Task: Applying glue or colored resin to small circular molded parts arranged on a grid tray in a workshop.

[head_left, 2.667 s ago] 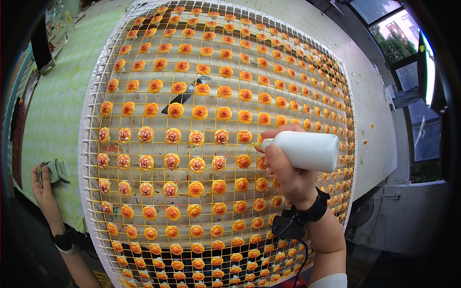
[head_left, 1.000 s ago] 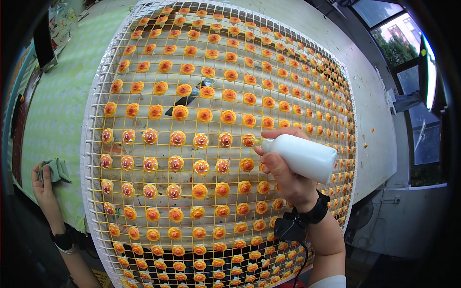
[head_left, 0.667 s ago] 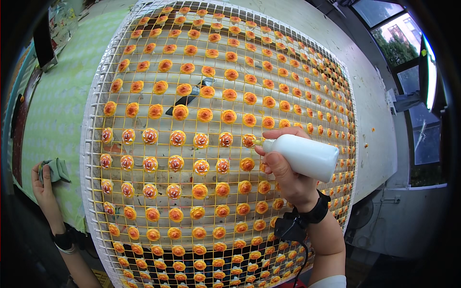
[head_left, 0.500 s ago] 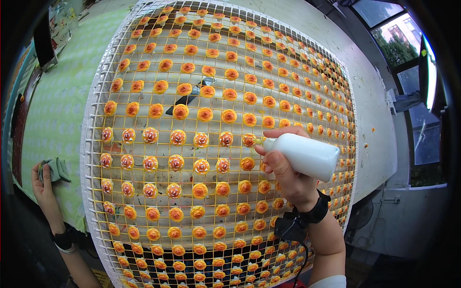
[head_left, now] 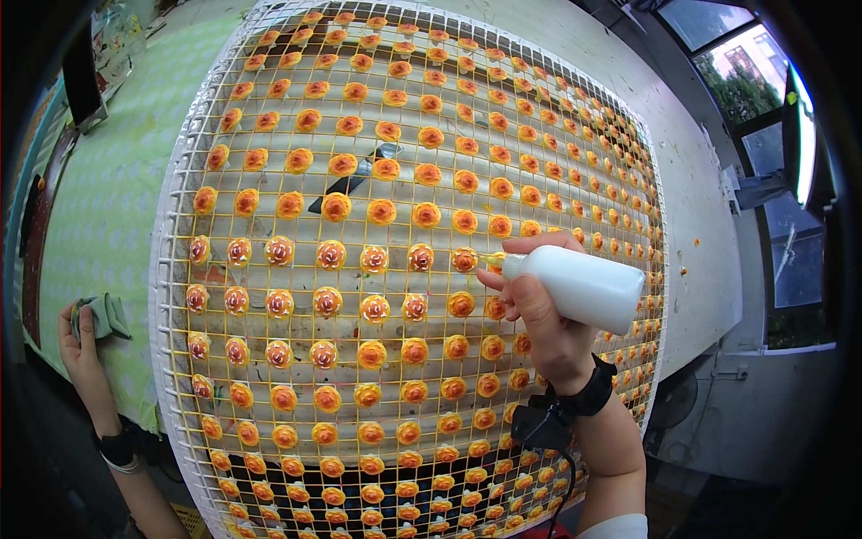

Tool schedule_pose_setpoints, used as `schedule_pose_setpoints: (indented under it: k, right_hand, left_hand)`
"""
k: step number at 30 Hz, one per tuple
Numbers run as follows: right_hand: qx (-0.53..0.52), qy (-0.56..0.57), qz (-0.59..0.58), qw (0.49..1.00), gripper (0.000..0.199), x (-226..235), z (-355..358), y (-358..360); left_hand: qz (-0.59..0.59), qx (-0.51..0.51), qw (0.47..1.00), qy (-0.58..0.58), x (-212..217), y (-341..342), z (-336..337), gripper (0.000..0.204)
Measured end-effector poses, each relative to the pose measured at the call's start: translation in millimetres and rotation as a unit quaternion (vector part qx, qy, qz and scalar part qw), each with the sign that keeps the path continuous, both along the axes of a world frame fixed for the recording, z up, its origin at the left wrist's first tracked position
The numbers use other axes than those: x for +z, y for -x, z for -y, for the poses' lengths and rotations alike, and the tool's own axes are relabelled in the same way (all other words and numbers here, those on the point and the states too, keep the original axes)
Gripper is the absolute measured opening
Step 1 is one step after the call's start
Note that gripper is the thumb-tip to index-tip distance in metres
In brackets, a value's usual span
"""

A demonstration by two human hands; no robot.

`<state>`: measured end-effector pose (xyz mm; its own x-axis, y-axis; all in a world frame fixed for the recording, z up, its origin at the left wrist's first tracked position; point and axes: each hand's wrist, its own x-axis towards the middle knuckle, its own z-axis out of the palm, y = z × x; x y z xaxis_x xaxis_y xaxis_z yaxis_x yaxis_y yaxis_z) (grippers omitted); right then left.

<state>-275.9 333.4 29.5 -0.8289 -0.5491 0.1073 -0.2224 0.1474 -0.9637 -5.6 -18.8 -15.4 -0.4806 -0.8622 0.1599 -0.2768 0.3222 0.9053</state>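
My right hand (head_left: 549, 310) is wrapped round a white squeeze bottle (head_left: 588, 286), held tilted with its narrow tip pointing left. That tip is close beside an orange-yellow rose-shaped piece (head_left: 464, 260), which bears a few white marks; whether they touch I cannot tell. Rows of such rosettes sit on a yellow wire grid (head_left: 305, 235) in a white frame. Those to the left, such as one rosette (head_left: 330, 256), carry white strokes on their petals. Far left, my left hand (head_left: 83, 346) grips a folded grey-green cloth (head_left: 109, 316) over a pale green table cover.
Under the grid lies a dark, flat-bladed object (head_left: 346, 187). The pale green cover (head_left: 99, 225) spreads along the left, and a whitish tabletop (head_left: 700, 287) runs along the right. From my right wrist hangs a black device (head_left: 541, 426) with a cable. A fan (head_left: 675, 400) stands at right.
The bottle in my right hand has shifted slightly right, its tip drawing a little away from the rosette. My left hand keeps its place on the cloth.
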Motion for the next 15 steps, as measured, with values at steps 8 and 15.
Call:
schedule_pose_setpoints:
  k: [8,15]
  right_hand:
    - [0.012,0.005,-0.02,1.0,0.016,-1.1,0.3,0.9]
    - [-0.001,0.015,-0.011,1.0,0.016,-2.4,-0.2,0.8]
  left_hand:
    - [0.0,-0.008,1.0,-0.005,-1.6,-2.4,2.9,0.02]
    - [-0.005,-0.012,1.0,-0.006,-2.2,-3.4,3.9,0.02]
